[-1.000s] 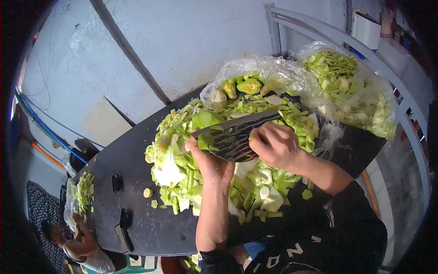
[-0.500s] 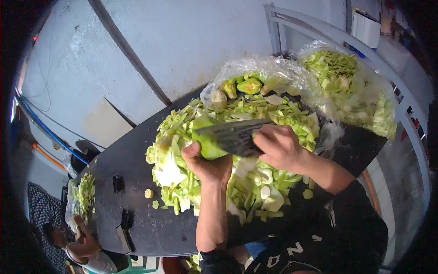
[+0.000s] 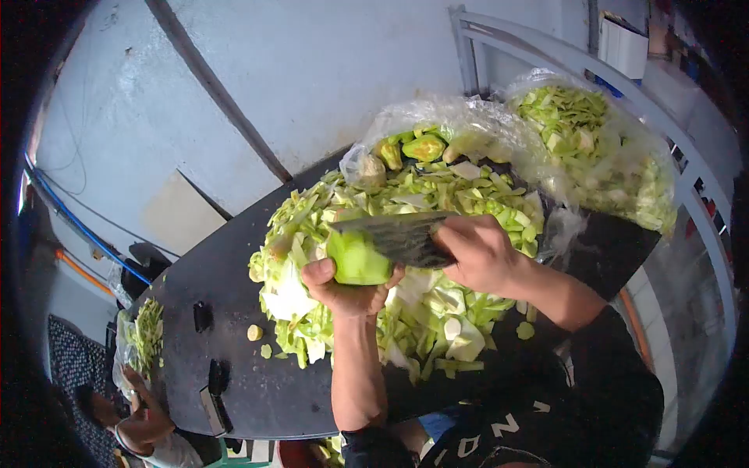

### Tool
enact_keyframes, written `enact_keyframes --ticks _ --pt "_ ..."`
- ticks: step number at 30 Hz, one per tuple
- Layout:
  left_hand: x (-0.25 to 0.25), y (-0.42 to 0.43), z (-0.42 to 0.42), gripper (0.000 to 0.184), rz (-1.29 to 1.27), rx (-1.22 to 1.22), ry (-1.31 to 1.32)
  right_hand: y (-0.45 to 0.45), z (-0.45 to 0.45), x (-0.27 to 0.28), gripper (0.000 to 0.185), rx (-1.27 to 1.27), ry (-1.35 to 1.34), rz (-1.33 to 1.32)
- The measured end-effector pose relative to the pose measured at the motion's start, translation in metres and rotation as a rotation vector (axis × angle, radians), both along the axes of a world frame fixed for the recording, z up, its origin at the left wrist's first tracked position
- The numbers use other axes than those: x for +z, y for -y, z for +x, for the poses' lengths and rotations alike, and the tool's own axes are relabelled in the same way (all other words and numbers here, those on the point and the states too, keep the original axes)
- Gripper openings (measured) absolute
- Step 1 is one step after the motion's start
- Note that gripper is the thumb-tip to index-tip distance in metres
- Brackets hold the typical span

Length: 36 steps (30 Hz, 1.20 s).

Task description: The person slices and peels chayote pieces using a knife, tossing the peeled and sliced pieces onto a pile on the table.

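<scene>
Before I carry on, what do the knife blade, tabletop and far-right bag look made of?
Knife blade: probably steel; thin, flat, dark, with mottled sheen. Tabletop: dark, smooth, faintly glossy; plastic or coated board, I can't tell. Far-right bag: thin clear plastic, wrinkled, shreds visible through it.

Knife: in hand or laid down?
In hand. The right hand grips the knife over the chopped pile, at the green vegetable that the left hand holds.
</scene>
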<state>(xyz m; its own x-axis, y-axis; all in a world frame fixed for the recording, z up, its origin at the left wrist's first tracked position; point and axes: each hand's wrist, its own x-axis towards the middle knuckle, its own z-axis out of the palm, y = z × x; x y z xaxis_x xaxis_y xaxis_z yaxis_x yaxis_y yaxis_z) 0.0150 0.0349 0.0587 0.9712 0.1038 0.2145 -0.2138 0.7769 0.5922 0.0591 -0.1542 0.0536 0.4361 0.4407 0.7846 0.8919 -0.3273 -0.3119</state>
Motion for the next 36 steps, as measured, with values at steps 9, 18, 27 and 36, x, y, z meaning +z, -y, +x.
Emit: enact_keyframes --ticks 9,18,27,36 --pt "0.008 -0.003 0.005 0.063 -0.168 -0.063 0.16 -0.004 0.006 -0.006 0.02 -0.086 -0.003 -0.001" --pt "0.003 0.01 0.003 0.056 -0.211 0.227 -0.112 -0.012 -0.001 -0.012 0.017 -0.171 0.608 -0.192" --pt "0.005 0.016 0.0 0.054 -0.178 0.276 -0.118 -0.019 0.005 -0.023 0.012 -0.202 0.539 -0.121" --pt "0.007 0.013 0.004 0.054 -0.237 0.274 -0.11 -0.014 0.002 -0.015 0.013 -0.119 0.3 -0.055"
